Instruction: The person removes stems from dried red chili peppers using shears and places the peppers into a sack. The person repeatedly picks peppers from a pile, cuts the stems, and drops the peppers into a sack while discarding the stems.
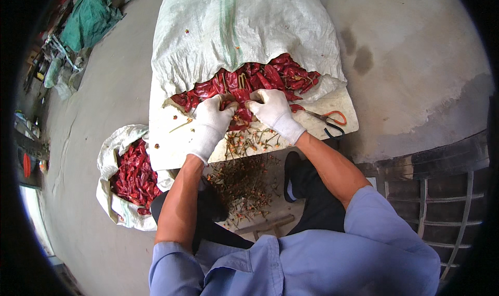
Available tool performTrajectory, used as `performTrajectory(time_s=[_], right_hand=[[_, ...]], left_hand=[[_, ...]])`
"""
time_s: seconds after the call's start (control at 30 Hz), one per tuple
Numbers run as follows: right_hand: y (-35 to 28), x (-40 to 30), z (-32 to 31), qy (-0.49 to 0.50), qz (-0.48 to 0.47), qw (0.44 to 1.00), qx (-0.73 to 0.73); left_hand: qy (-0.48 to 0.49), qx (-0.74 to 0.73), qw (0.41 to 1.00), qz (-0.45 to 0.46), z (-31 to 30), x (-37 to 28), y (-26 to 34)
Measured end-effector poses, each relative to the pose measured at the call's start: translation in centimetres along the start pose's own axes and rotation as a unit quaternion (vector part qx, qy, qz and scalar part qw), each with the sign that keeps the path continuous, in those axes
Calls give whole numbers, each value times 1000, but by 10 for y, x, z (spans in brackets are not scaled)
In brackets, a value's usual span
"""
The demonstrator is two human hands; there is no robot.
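Note:
Both my hands wear white knit gloves and meet at the mouth of a large white woven sack point(195, 42) of dried red chili peppers point(273, 75). My left hand point(218, 114) has its fingers curled at red peppers; whether it grips one is hidden. My right hand point(269, 106) bends its thumb and fingers toward the same peppers, its hold unclear too. Between the hands lie red peppers point(243, 114). Cut or broken pepper stems point(249, 142) are strewn on the pale board point(167, 151) just below. Right of my right hand rest scissors point(325, 118) with orange and black handles.
An open white sack point(105, 194) of red peppers point(136, 175) stands on the floor at the left. A heap of stems point(245, 186) lies on the floor between my legs, by a wooden bar point(269, 224). Green sheeting point(89, 19) is at upper left, a metal grille point(444, 222) at lower right.

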State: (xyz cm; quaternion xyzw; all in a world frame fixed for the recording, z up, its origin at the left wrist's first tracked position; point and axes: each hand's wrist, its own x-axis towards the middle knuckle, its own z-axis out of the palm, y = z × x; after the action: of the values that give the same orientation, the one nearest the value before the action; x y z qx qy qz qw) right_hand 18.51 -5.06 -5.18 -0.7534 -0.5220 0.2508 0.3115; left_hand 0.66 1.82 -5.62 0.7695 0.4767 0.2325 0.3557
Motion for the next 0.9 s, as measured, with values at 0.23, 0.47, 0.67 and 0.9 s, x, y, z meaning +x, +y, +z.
performTrajectory(time_s=[0.23,0.47,0.67,0.9], right_hand=[[-13,-4,3,-38,-78,996,-30],[-21,-7,-4,-110,-131,978,119],[-21,-2,-9,-30,-102,957,271],[-24,-13,1,19,-126,928,352]], left_hand=[[-39,-222,973,-44,10,5,0],[0,-256,967,-10,-6,4,7],[-3,-144,989,22,-18,-7,10],[-72,-186,980,-1,-16,-16,13]])
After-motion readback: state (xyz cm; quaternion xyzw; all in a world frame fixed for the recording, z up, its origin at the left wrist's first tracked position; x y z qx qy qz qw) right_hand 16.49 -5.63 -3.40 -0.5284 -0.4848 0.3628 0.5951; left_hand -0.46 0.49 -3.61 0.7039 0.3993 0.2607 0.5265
